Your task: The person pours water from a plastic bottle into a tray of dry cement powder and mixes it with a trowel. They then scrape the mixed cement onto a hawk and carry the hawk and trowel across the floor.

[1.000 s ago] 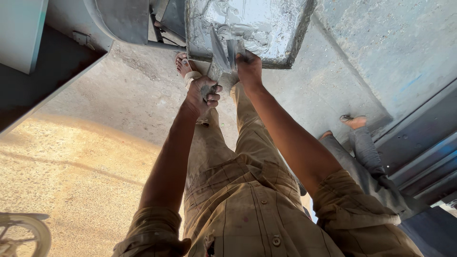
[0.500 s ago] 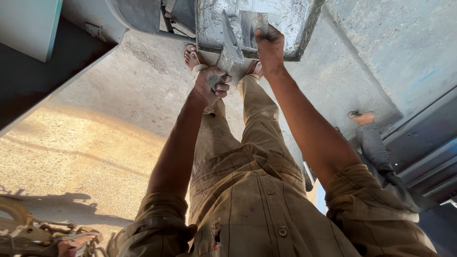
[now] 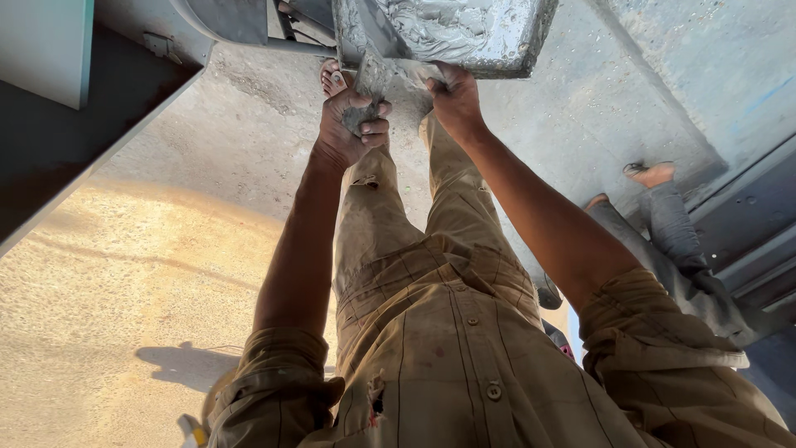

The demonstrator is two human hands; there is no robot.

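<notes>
The left hand clenches a cement-caked trowel; the right hand grips the mortar pan at its near edge. Best kept level, I judge.

Wet grey mortar looks glossy and lumpy in a matt, crusted metal pan; the concrete floor is rough.

Supporting surface: a bare concrete floor, grey and rough in shade, sandy yellow where sunlight falls at lower left. The person's sandalled foot stands directly on it. A second person's feet rest on the floor at right, beside a grey metal step. The mortar-filled metal pan appears lifted clear of the floor, though its underside is hidden.
</notes>
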